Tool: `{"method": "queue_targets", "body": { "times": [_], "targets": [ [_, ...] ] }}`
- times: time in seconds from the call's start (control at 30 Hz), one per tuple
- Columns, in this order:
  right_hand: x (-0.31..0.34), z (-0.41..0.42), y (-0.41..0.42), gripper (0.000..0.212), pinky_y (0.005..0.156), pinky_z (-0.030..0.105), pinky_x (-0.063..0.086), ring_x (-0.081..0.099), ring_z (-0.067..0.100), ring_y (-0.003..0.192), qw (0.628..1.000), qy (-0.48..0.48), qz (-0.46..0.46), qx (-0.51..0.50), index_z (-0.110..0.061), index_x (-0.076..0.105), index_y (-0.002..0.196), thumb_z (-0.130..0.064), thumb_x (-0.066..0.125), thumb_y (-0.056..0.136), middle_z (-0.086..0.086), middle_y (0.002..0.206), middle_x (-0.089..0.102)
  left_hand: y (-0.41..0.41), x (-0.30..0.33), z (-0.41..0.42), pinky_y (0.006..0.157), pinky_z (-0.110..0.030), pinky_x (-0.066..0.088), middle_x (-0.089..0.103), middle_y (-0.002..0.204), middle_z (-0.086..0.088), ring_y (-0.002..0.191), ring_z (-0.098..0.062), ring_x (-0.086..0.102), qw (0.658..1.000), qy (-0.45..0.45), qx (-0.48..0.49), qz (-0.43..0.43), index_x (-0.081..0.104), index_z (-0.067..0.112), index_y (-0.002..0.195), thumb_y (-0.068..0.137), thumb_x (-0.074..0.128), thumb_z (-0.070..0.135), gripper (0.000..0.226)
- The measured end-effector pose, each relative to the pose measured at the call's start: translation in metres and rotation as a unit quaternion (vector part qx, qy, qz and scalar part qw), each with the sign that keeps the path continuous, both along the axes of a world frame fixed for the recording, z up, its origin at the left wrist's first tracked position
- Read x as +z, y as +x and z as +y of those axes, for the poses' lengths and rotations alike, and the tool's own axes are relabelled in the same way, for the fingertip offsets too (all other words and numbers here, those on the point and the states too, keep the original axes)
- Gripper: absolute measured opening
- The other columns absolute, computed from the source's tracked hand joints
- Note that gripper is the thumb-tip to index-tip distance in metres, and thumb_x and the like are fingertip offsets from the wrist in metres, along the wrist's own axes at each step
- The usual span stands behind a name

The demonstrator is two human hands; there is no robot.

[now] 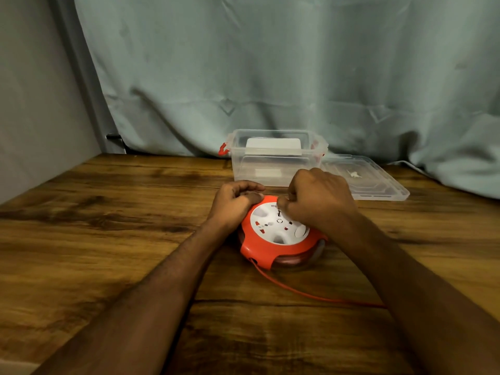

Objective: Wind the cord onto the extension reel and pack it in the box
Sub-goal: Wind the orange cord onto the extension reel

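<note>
An orange extension reel (273, 249) with a white socket face lies flat on the wooden table (108, 226). My left hand (234, 201) grips its far left rim with curled fingers. My right hand (316, 198) is curled over the white face, its fingers pinching something small there, likely the winding knob, which the hand hides. An orange cord (305, 293) runs from the reel's near side toward the right and passes under my right forearm. The clear plastic box (273, 169) stands open just behind the reel.
The box's clear lid (365, 182) lies flat to the right of the box. A white object (273, 146) sits inside the box. Red latches (223, 150) hang on the box's sides. A grey-green curtain (270, 63) hangs behind the table.
</note>
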State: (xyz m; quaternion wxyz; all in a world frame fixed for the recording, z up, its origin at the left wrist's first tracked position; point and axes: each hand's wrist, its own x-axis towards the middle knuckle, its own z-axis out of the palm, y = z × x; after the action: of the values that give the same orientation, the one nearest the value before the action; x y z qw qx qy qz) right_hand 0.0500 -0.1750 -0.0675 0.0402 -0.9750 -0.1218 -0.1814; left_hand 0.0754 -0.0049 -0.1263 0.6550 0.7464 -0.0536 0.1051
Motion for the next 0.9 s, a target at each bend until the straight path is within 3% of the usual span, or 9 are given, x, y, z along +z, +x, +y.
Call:
{"method": "queue_targets", "body": {
  "times": [0.1,0.23,0.3,0.4,0.5,0.57,0.67,0.77,0.9],
  "targets": [
    [0.008,-0.007,-0.003,0.027,0.066,0.029,0.038,0.06,0.014,0.082,0.993,0.014,0.045,0.11,-0.038,0.069,0.101,-0.053,0.067,0.079,-0.014,0.079,0.059,0.0,0.001,0.001,0.081,-0.04,0.061,0.077,0.097,-0.015,0.088,-0.029,0.074,1.0,0.006,-0.002,-0.001,0.075,0.006,0.104,0.087,0.064,0.002,0.02],
    [0.015,-0.009,-0.006,0.031,0.056,0.027,0.045,0.055,0.003,0.059,0.968,0.043,0.142,0.202,-0.049,0.073,0.105,-0.044,0.076,0.074,-0.025,0.059,0.057,-0.001,0.001,0.002,0.082,-0.041,0.061,0.077,0.096,-0.011,0.09,-0.028,0.074,1.0,0.011,-0.006,0.001,0.075,0.005,0.103,0.087,0.063,0.001,0.02],
    [0.015,-0.01,-0.005,0.035,0.056,0.029,0.047,0.055,-0.001,0.055,0.959,0.042,0.18,0.213,-0.048,0.073,0.109,-0.04,0.078,0.075,-0.033,0.057,0.056,0.001,0.0,0.003,0.083,-0.043,0.062,0.077,0.096,-0.012,0.09,-0.029,0.074,1.0,0.014,-0.001,0.001,0.075,0.006,0.103,0.087,0.064,0.003,0.02],
    [0.015,-0.012,-0.005,0.042,0.058,0.034,0.045,0.054,-0.005,0.054,0.95,0.047,0.217,0.222,-0.045,0.071,0.115,-0.039,0.083,0.075,-0.027,0.053,0.055,0.002,-0.001,0.003,0.084,-0.047,0.061,0.077,0.095,-0.014,0.09,-0.031,0.074,1.0,0.014,0.0,0.003,0.076,0.01,0.102,0.086,0.065,0.004,0.02],
    [0.019,-0.015,-0.008,0.045,0.058,0.02,0.038,0.051,-0.018,0.056,0.944,0.042,0.238,0.224,-0.044,0.069,0.12,-0.041,0.084,0.077,-0.046,0.051,0.046,0.002,-0.001,0.002,0.083,-0.047,0.061,0.077,0.095,-0.015,0.09,-0.033,0.074,1.0,0.01,-0.001,0.005,0.076,0.012,0.101,0.087,0.064,0.003,0.02],
    [0.021,-0.016,-0.01,0.048,0.057,0.019,0.036,0.05,-0.019,0.056,0.945,0.033,0.238,0.223,-0.044,0.069,0.121,-0.045,0.084,0.076,-0.05,0.05,0.042,0.001,0.0,0.001,0.082,-0.047,0.062,0.077,0.096,-0.013,0.09,-0.032,0.074,1.0,0.012,0.0,0.007,0.076,0.013,0.101,0.088,0.064,0.004,0.02],
    [0.02,-0.015,-0.01,0.05,0.06,0.021,0.04,0.054,-0.004,0.063,0.953,0.026,0.223,0.203,-0.05,0.069,0.118,-0.057,0.083,0.07,-0.046,0.056,0.049,0.0,0.001,0.001,0.083,-0.045,0.061,0.077,0.096,-0.013,0.09,-0.031,0.074,1.0,0.018,0.003,0.003,0.076,0.01,0.103,0.088,0.064,0.005,0.02],
    [0.016,-0.011,-0.008,0.058,0.064,0.026,0.048,0.057,0.003,0.081,0.968,0.016,0.174,0.178,-0.055,0.068,0.115,-0.073,0.078,0.061,-0.031,0.08,0.054,-0.001,0.002,0.001,0.083,-0.045,0.061,0.077,0.096,-0.013,0.09,-0.031,0.074,1.0,0.021,0.008,0.001,0.076,0.009,0.103,0.088,0.064,0.004,0.02],
    [0.009,-0.008,-0.006,0.063,0.067,0.03,0.046,0.057,0.009,0.086,0.98,0.0,0.111,0.164,-0.051,0.067,0.114,-0.081,0.07,0.059,-0.021,0.093,0.055,-0.001,0.002,0.003,0.082,-0.045,0.062,0.077,0.095,-0.011,0.088,-0.028,0.075,1.0,0.017,0.005,0.0,0.076,0.01,0.1,0.087,0.064,0.004,0.019]
  ]
}}
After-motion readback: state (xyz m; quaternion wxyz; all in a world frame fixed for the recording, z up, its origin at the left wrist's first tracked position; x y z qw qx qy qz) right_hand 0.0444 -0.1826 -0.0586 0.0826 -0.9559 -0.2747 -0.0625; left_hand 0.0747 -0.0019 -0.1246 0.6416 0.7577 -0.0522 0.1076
